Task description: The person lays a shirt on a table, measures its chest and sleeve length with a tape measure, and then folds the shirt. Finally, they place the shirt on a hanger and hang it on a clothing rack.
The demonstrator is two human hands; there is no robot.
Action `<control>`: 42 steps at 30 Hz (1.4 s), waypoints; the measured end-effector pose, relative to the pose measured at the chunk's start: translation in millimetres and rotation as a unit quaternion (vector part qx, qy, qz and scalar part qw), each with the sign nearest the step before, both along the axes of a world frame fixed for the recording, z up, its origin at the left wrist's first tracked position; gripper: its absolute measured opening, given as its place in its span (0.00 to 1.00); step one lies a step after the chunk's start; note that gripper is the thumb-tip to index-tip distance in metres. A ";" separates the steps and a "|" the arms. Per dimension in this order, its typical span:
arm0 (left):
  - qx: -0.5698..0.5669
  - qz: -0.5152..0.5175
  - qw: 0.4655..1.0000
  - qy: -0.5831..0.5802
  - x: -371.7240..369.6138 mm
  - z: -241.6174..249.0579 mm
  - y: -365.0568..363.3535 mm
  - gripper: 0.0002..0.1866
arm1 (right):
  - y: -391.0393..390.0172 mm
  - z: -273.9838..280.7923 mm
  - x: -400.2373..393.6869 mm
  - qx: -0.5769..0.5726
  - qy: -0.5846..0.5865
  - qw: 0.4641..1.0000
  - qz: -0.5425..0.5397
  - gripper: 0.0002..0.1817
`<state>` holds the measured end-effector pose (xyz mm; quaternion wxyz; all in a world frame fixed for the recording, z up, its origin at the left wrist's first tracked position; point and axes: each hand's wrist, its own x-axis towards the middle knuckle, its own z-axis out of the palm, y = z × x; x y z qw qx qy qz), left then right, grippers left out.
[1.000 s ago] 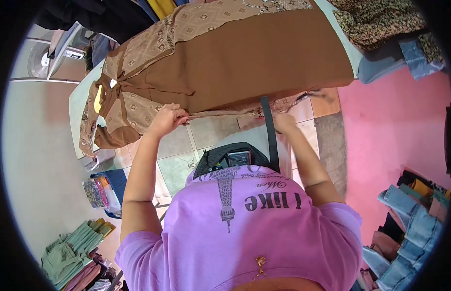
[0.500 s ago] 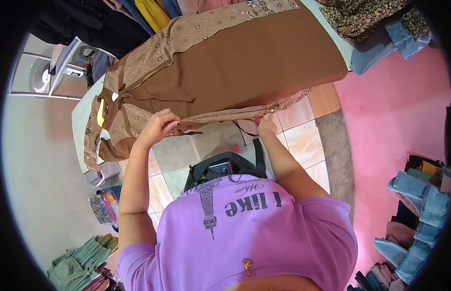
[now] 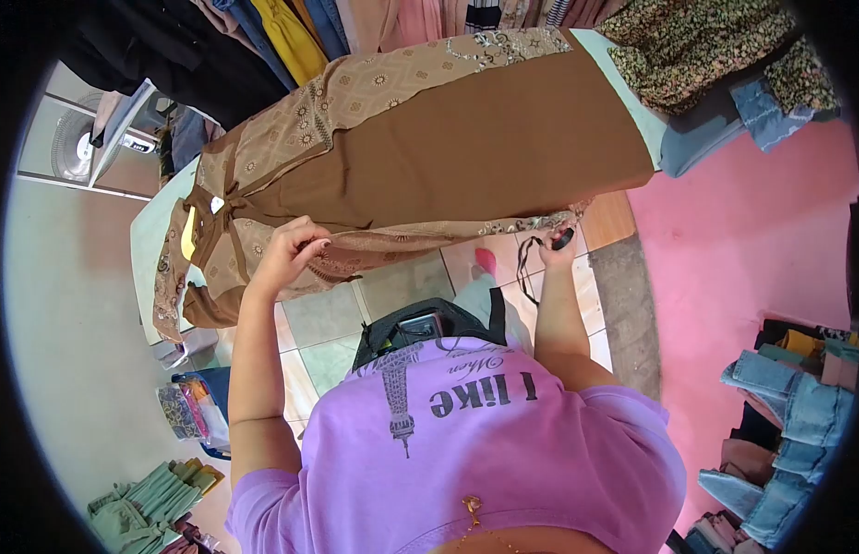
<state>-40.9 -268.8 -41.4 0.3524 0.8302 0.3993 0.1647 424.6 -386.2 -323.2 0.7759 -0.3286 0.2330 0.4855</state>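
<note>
A long brown dress (image 3: 485, 138) with patterned, beaded side panels lies stretched across a pale table (image 3: 150, 231). At its near edge, my left hand (image 3: 295, 251) is closed with thumb and fingers pinched on the patterned panel (image 3: 383, 249). Further right, by the beaded hem corner, my right hand (image 3: 557, 251) is closed around a small black oval object (image 3: 563, 239). A thin black cord (image 3: 525, 268) dangles beside that hand. A yellow hanger (image 3: 188, 233) shows at the dress's neck end.
Clothes (image 3: 300, 42) hang along the far side of the table. Floral fabric (image 3: 697, 55) lies at the far right. Folded jeans (image 3: 808, 415) are stacked at right, and green folded garments (image 3: 148, 499) at lower left. A fan (image 3: 74, 148) stands at left.
My right hand has moved right along the near edge to the hem corner, and the black object now shows in it. The near panel hangs wider. My left hand stays about where it was.
</note>
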 end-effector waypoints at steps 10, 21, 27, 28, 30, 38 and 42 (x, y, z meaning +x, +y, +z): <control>0.009 0.019 0.999 -0.025 11.1 13.0 24.9 0.05 | 17.7 -10.7 -18.8 -0.244 0.088 0.941 0.219 0.18; 0.058 0.060 0.996 0.012 1.8 7.3 14.7 0.05 | 3.8 66.2 46.5 -0.045 -0.140 0.969 -0.197 0.11; 0.091 0.229 0.965 -0.087 -16.8 -31.2 81.9 0.07 | 115.9 202.3 106.2 -0.074 -0.589 0.801 -0.080 0.09; 0.092 0.227 0.965 -0.088 -14.4 -39.7 96.7 0.07 | 142.9 208.9 104.5 -0.112 -0.657 0.744 -0.046 0.11; 0.014 0.317 0.944 -0.087 -2.7 -57.6 124.2 0.08 | 190.6 211.7 104.9 -0.237 -0.746 0.615 0.095 0.18; 0.292 0.340 0.887 0.113 4.9 -54.4 78.9 0.21 | 163.1 197.3 162.3 -0.457 -0.718 0.395 0.345 0.27; 0.323 0.403 0.841 0.160 -1.6 -84.9 26.5 0.22 | 164.2 182.8 221.3 -0.398 -0.712 0.408 0.411 0.27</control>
